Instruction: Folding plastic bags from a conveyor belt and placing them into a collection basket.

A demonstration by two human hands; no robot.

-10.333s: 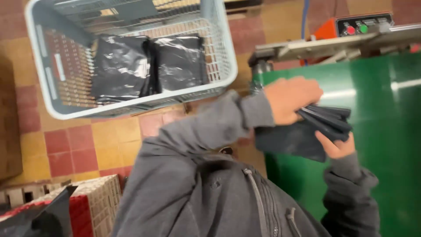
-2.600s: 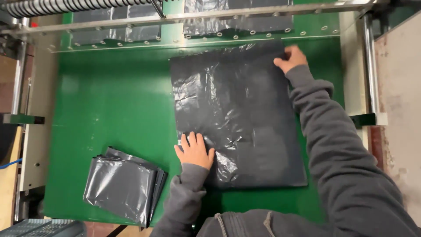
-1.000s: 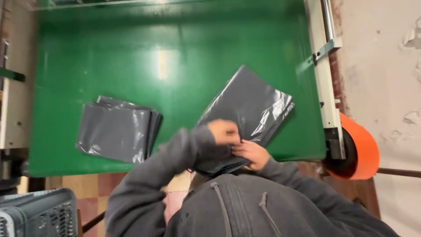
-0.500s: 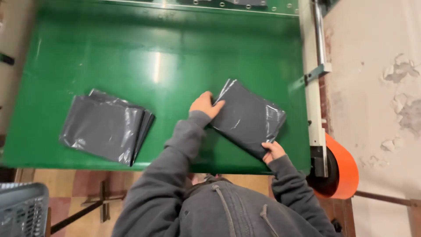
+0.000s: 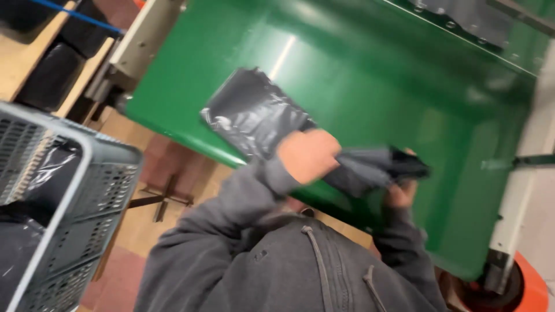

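Note:
Both my hands hold a folded dark grey plastic bag [image 5: 378, 164] lifted just above the near edge of the green table [image 5: 370, 75]. My left hand [image 5: 307, 155] grips its left end from above. My right hand [image 5: 403, 188] holds it from beneath and is mostly hidden by the bag. A small stack of folded dark bags [image 5: 251, 112] lies on the green surface just left of my left hand.
A grey plastic laundry basket [image 5: 69, 208] with dark bags inside stands at the lower left over a tiled floor. A white metal frame [image 5: 523, 190] and an orange roll [image 5: 529, 289] border the table's right side. Wooden shelving sits top left.
The bag was lying on the table under my hands half a second ago; now it is folded smaller and lifted off the surface. The view has swung left toward the basket.

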